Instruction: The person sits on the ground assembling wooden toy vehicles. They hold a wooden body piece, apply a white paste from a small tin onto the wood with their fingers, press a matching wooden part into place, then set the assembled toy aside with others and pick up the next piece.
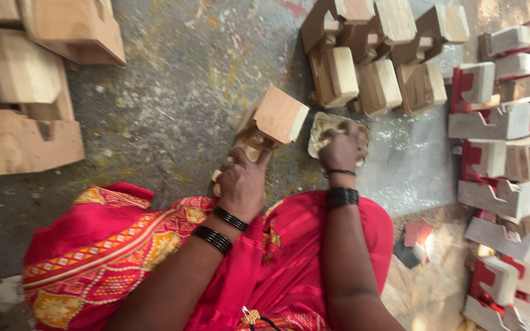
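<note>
Red patterned cloth (277, 257) over lap; left hand (240, 184) grasping bare wooden toy body (271, 122) on floor (167, 104), right hand (341, 150) clenched over flat tan pad (326, 129) beside it: best braced firmly, rubbed evenly.

a single head-worn camera looks steeply down from close above the seated person's lap and forearms onto a speckled concrete floor (173, 104), facing forward, with wooden toy pieces (375, 61) ranged along the frame's far edges.
</note>
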`<state>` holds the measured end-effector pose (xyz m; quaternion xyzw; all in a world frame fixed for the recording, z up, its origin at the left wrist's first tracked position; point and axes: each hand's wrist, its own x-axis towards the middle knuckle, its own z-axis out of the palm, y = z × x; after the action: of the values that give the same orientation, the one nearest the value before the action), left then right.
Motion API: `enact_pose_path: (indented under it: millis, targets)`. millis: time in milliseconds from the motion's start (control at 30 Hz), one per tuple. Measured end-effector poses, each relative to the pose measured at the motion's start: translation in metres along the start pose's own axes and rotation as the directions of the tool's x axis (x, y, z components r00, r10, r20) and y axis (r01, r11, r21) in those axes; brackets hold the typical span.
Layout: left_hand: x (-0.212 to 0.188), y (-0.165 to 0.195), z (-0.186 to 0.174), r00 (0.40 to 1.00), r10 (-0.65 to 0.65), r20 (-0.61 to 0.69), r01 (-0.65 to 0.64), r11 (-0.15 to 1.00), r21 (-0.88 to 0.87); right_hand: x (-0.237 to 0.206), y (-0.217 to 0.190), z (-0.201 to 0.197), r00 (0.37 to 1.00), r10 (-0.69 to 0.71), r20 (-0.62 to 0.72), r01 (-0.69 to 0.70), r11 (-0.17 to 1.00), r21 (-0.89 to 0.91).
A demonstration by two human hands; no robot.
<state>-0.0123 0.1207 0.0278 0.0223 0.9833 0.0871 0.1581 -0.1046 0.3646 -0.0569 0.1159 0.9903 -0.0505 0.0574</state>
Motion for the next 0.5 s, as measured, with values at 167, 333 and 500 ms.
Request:
enact_pose_path:
  millis: [167, 333, 500]
  targets:
    - [0.0, 0.0, -0.001, 1.0, -0.021, -0.003, 0.021, 0.999, 0.041, 0.006, -0.003, -0.045, 0.984, -0.085, -0.16, 0.18, 0.556, 0.811]
    - [0.003, 0.003, 0.005, 0.997, -0.062, -0.044, 0.065, 0.996, 0.067, -0.02, -0.062, -0.094, 0.935, -0.352, -0.049, 0.178, 0.346, 0.921]
    - [0.009, 0.003, 0.022, 0.996, -0.068, -0.054, 0.071, 0.995, 0.063, -0.033, -0.13, -0.105, 0.848, -0.437, -0.3, 0.53, 0.725, 0.441]
